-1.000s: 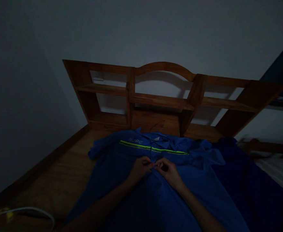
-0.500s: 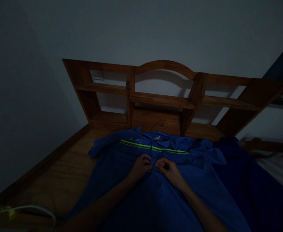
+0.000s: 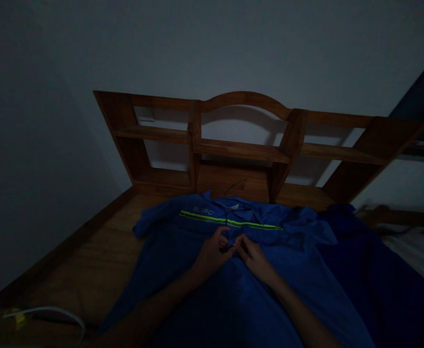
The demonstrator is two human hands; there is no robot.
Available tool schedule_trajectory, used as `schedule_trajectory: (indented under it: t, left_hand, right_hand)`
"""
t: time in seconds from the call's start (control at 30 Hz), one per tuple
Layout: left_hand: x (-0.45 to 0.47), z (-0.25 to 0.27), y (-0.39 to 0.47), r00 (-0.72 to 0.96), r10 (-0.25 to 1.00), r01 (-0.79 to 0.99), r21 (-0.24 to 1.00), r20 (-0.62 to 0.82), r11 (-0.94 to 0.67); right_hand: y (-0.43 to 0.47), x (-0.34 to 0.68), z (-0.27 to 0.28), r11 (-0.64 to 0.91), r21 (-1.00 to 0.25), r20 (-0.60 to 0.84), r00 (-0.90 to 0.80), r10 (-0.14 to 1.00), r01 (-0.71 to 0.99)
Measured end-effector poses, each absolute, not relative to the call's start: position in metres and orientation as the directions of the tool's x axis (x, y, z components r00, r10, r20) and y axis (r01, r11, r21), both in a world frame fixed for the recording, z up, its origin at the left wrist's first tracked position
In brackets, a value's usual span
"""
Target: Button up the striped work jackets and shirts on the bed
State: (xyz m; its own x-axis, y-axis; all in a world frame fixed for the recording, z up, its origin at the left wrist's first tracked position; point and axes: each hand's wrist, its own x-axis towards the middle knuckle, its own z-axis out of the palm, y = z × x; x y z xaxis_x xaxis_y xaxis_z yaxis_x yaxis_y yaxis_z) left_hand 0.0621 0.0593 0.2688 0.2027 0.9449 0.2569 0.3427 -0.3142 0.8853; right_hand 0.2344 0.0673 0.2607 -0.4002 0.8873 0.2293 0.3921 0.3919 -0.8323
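On the bare brown wooden bed base [image 3: 99, 256] before me, a blue short-sleeved fabric shirt [image 3: 229, 295] lies spread out, a darker blue cloth [image 3: 374, 275] on my right, a curved white cable [image 3: 57, 310] (yellow-tagged) near left.

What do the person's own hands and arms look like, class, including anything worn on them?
The left hand and right hand are ungloved. The left forearm and right forearm taper toward the wrists, with no sleeve or watch showing. Dim light hides finer details.

1 white cable [image 3: 59, 310], 1 wooden headboard [image 3: 241, 150]
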Motion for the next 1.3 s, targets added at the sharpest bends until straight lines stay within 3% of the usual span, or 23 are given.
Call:
schedule_trajectory:
  t: [0.3, 0.5, 0.7, 0.77, 0.83, 0.9, 1.0, 1.07, 1.17, 1.3]
  left_hand:
    - [0.062, 0.259, 0.065, 0.216, 0.955, 0.323, 0.908, 0.202, -0.266]
    - [0.064, 0.263, 0.065, 0.264, 0.936, 0.347, 0.883, 0.232, -0.316]
    - [0.064, 0.252, 0.071, 0.209, 0.941, 0.489, 0.806, 0.265, -0.335]
    - [0.053, 0.261, 0.076, 0.176, 0.918, 0.624, 0.681, 0.356, -0.383]
    - [0.030, 0.277, 0.087, 0.122, 0.895, 0.781, 0.515, 0.428, -0.353]
    - [-0.004, 0.295, 0.103, 0.050, 0.904, 0.906, 0.361, 0.424, -0.219]
    - [-0.059, 0.310, 0.131, -0.036, 0.938, 0.978, 0.204, 0.345, -0.037]
    - [-0.086, 0.310, 0.145, -0.037, 0.980, 0.980, 0.197, 0.195, -0.002]
    - [-0.105, 0.307, 0.153, 0.033, 0.997, 0.971, 0.235, 0.067, -0.048]
    - [-0.107, 0.315, 0.150, 0.011, 0.987, 0.966, 0.254, 0.161, -0.053]
  right_hand:
    - [0.072, 0.239, 0.251, 0.302, -0.905, 0.172, -0.392, 0.904, 0.299]
    - [0.081, 0.239, 0.240, 0.194, -0.971, 0.119, -0.417, 0.901, 0.143]
    - [0.082, 0.244, 0.256, 0.242, -0.966, 0.199, -0.323, 0.925, 0.096]
    - [0.093, 0.270, 0.275, 0.305, -0.937, 0.267, -0.214, 0.940, 0.171]
    - [0.109, 0.312, 0.296, 0.332, -0.865, 0.324, -0.086, 0.942, 0.377]
    - [0.125, 0.357, 0.313, 0.276, -0.659, 0.432, 0.051, 0.900, 0.700]
    - [0.137, 0.403, 0.318, 0.059, -0.339, 0.335, 0.062, 0.940, 0.939]
    - [0.138, 0.409, 0.310, 0.004, -0.265, 0.258, 0.066, 0.964, 0.964]
    - [0.140, 0.397, 0.297, -0.031, -0.271, 0.268, 0.106, 0.958, 0.962]
    - [0.154, 0.392, 0.308, -0.086, -0.328, 0.376, 0.213, 0.902, 0.941]
